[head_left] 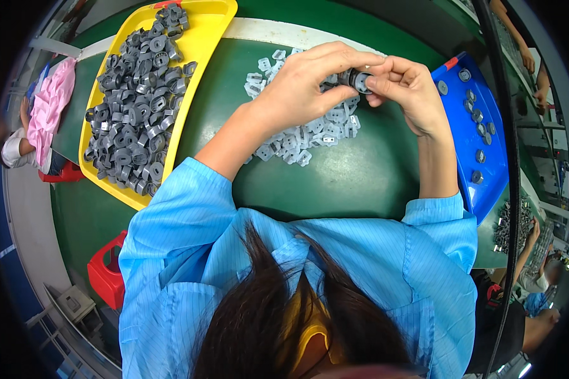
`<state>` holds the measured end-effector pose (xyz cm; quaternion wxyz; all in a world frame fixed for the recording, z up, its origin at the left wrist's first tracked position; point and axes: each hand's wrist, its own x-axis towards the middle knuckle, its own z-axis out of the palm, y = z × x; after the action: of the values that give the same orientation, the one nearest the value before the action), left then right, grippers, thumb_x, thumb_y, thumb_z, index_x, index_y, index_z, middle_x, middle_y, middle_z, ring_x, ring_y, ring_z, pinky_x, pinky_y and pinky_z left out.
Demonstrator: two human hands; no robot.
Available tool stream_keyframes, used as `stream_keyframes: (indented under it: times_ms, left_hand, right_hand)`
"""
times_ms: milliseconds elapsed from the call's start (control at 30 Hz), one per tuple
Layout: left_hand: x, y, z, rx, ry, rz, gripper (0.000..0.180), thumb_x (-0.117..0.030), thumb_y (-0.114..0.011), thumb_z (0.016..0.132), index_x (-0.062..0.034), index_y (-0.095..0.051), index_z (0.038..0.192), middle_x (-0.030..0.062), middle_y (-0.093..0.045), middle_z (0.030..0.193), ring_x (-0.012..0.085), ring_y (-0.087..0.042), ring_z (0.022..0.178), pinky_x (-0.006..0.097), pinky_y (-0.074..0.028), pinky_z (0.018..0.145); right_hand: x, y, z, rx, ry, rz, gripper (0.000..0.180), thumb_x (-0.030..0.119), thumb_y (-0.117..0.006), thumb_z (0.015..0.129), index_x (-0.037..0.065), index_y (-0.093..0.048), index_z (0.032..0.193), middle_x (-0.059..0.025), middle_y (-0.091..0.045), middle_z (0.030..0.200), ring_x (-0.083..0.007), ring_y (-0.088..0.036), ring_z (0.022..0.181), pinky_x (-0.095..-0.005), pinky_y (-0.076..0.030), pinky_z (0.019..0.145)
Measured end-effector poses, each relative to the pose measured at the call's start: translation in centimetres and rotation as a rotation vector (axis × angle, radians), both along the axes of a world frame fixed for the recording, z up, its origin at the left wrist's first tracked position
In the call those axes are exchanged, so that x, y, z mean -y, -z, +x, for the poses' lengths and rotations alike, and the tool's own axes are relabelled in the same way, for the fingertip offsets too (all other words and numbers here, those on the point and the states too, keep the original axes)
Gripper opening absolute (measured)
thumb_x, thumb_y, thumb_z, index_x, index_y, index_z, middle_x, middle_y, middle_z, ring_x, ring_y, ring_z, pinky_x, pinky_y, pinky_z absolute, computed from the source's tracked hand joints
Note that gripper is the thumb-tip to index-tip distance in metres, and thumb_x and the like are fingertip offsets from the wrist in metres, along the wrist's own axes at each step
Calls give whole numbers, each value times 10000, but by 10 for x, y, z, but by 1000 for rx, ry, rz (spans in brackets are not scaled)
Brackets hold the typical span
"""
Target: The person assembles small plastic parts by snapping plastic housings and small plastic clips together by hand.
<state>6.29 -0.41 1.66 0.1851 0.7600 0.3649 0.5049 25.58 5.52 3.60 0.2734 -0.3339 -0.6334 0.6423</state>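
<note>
Both of my hands meet over the far middle of the green table. A dark grey ring-shaped plastic part (pixel 361 82) with a paler inside sits between them. My left hand (pixel 310 79) is closed round its left side, thumb and forefinger pinching it. From the right, my right hand (pixel 408 88) pinches its edge between thumb and fingers. Just under my hands lies a loose pile of small light grey plastic pieces (pixel 303 139), partly hidden by my left hand and forearm.
On the left a yellow tray (pixel 199 82) holds a heap of dark grey ring parts (pixel 139 107). A blue tray (pixel 496 158) at the right holds several round parts. Beyond it lies a dark heap of parts (pixel 513 224) near other people's hands. A red stool (pixel 107 271) stands lower left.
</note>
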Motion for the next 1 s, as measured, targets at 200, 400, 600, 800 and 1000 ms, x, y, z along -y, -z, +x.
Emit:
stream_keyframes:
  times_ms: [200,400,600,800,1000]
  left_hand:
    - [1,-2,-2,21,-13,-54,497,30,-658,709,-129,-609,1178,79,-648,1014,267,-625,927,358,-522,793]
    - [2,0,0,-57,19,-52,504,23,-665,718,-123,-601,1196,86,-648,1054,271,-630,942,352,-528,801]
    - [3,2,10,225,-90,-235,542,-30,-711,750,-103,-528,1255,93,-640,1077,227,-642,967,360,-565,816]
    - [-20,25,-27,397,-169,-400,412,-62,-722,782,0,-557,1155,85,-628,1069,161,-627,973,279,-528,823]
    - [-26,21,-40,632,-225,-558,382,-78,-650,859,57,-521,1192,111,-617,1094,153,-611,975,269,-507,852]
  right_hand:
    - [7,-3,-5,-22,116,-56,154,24,-685,804,-11,-627,943,-72,-671,831,-120,-644,701,-239,-538,645]
    - [14,-13,-8,33,33,47,186,-1,-678,780,-28,-626,956,-65,-651,864,-109,-631,743,-239,-540,671]
    - [5,14,-10,56,127,206,140,10,-623,815,-3,-567,942,-48,-615,883,-85,-568,767,-223,-464,701]
    - [-19,5,25,-97,355,233,181,28,-695,763,20,-619,926,-33,-643,835,-87,-596,744,-206,-454,649]
    - [-42,16,95,50,510,224,124,39,-657,799,47,-592,905,6,-594,757,-65,-516,658,-188,-404,630]
